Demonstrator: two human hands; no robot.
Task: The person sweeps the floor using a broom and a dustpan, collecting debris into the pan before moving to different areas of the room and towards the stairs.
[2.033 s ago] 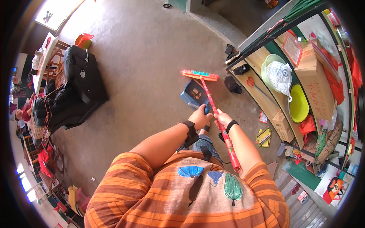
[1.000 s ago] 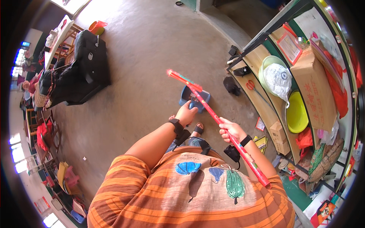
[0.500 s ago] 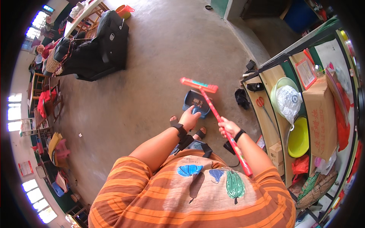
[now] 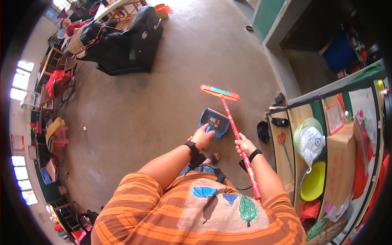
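Observation:
My left hand (image 4: 202, 137) is closed round the short handle of a blue dustpan (image 4: 221, 121), which is held low in front of my feet with some small debris in it. My right hand (image 4: 246, 145) grips the red patterned stick of a broom (image 4: 231, 118). The stick runs back along my right forearm. The broom's wide head, with red and teal bristles, lies beyond the dustpan and apart from it. Whether the bristles touch the floor I cannot tell.
To the right stands a shelf unit (image 4: 281, 163) with a green basin, a yellow basin (image 4: 313, 181) and a cardboard box (image 4: 341, 163). Dark shoes (image 4: 263, 132) lie beside it. A black massage chair (image 4: 139, 45) stands far left. A small white scrap (image 4: 85, 128) lies on the floor.
The room has shifted in view, with the black chair and shelves lying differently. The broom head has drawn apart from the dustpan. My feet have moved; both hands keep their holds.

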